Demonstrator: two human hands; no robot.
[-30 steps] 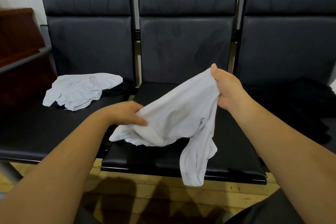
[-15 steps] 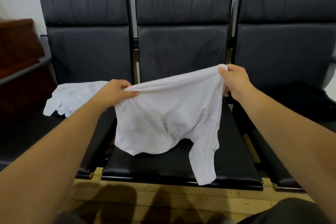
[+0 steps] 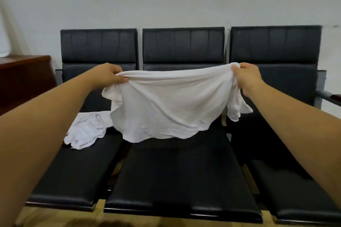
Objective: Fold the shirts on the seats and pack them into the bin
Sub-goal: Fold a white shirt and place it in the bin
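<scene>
White shirt (image 3: 166,105) held spread in the air over the bench (image 3: 180,175), middle seat | left hand (image 3: 108,75) pinching its top-left edge | right hand (image 3: 247,77) gripping top-right edge | second white shirt (image 3: 86,129) crumpled, left seat

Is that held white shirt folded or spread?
Spread: the white shirt hangs wide, left hand and right hand pinching its top edge.

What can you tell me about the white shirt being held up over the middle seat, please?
The white shirt looks like thin, wrinkled cloth. It hangs spread wide above the middle seat, its top edge stretched between the left hand and the right hand, which pinch it. A sleeve droops beside the right hand; the lower edge seems clear of the seat.
</scene>
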